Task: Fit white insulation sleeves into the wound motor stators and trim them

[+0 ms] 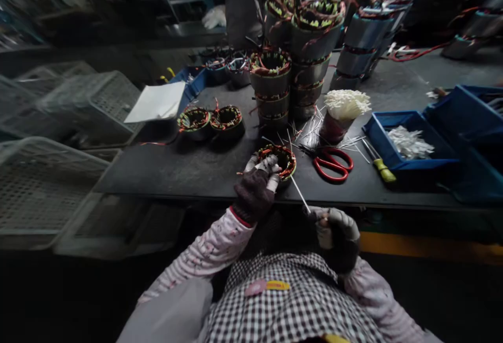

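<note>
At far left, blurred white plastic mesh crates [47, 185] stand beside the dark desk [188, 170], with a white sheet of paper [156, 103] on its back edge. Two round copper-wound motor stators [210, 121] lie side by side further in. Near the front edge, the person's left hand [257, 185], in a dark knit glove with pale fingertips, is closed over the near rim of another round stator with red and green windings [281, 159]. The right hand [338, 233], gloved alike, sits below the desk edge, nearer the body, pinching a thin pale strip [302, 196] whose long axis slants up and left toward that stator. To the right lie red-handled scissors [333, 163], a yellow-handled screwdriver [381, 167] and a blue plastic tray of white slips [408, 141]. No legible writing or brand shows
</note>
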Demonstrator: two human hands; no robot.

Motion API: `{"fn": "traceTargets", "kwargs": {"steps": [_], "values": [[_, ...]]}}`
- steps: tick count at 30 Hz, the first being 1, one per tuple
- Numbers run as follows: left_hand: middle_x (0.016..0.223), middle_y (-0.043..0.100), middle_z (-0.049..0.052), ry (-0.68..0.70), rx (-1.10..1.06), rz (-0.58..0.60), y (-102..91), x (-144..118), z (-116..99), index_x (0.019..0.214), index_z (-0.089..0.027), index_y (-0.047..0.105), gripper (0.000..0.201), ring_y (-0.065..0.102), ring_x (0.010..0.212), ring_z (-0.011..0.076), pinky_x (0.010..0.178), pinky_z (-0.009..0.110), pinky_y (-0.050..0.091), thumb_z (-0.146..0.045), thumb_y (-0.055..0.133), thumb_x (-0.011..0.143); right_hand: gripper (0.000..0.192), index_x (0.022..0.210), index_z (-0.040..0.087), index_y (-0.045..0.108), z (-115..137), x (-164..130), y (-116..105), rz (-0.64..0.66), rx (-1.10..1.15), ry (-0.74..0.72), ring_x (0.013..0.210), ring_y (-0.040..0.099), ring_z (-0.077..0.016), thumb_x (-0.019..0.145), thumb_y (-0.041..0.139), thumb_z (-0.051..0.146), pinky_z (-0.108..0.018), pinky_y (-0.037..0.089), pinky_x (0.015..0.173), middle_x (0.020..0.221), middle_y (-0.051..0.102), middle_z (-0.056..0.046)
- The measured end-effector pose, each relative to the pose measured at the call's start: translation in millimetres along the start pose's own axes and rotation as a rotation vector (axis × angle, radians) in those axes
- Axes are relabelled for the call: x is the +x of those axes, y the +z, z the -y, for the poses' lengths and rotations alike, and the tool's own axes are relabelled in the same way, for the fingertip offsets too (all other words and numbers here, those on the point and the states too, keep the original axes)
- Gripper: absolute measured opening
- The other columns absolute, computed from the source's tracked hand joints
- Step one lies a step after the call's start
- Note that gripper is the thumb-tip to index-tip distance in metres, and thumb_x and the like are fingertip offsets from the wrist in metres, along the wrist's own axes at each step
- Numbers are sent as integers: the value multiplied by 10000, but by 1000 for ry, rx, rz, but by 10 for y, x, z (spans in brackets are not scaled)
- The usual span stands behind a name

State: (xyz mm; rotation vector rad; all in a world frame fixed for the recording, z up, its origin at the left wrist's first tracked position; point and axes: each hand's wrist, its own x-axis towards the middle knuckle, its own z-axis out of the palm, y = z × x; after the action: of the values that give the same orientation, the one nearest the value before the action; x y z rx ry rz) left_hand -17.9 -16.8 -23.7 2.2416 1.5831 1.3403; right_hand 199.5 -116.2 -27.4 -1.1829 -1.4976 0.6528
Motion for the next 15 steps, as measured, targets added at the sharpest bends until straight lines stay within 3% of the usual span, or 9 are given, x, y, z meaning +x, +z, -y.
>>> {"fn": "traceTargets", "kwargs": {"steps": [2,5,8,11,15], "values": [[1270,815,152,-5,35,11,-12,0,20,1249,-123,761,300,694,1370,336,1243,618,514,-247,595,1032,254,1118,344,652,-13,-57,-1,34,-47,-126,789,784,-267,917,697,196,-420,646,658,926,797,-24],[1293,805,163,-63,68,19,-20,23,3,1213,-125,783,294,681,1386,353,1219,600,540,-273,620,1017,274,1171,327,697,4,168,54,82,-118,-224,729,773,-231,948,672,170,-364,634,611,923,806,-17],[1259,822,125,-192,-3,48,6,48,-43,1130,-177,812,225,712,1342,328,1229,580,537,-291,692,977,208,1183,303,725,10,479,189,57,-23,-86,828,796,-239,982,687,264,-386,666,723,1005,819,-34],[1159,847,98,-355,-204,8,37,58,-74,1082,-195,824,190,793,1163,278,1183,541,582,-294,762,931,211,1169,276,753,6,711,280,95,170,108,925,790,-238,983,723,372,-421,670,860,1068,821,-52],[1014,863,41,-319,-304,3,9,72,-79,949,-236,843,80,811,1043,248,1213,578,543,-247,780,902,243,993,238,791,75,895,260,271,297,320,763,739,-200,912,816,466,-341,640,713,875,798,-31]]}}
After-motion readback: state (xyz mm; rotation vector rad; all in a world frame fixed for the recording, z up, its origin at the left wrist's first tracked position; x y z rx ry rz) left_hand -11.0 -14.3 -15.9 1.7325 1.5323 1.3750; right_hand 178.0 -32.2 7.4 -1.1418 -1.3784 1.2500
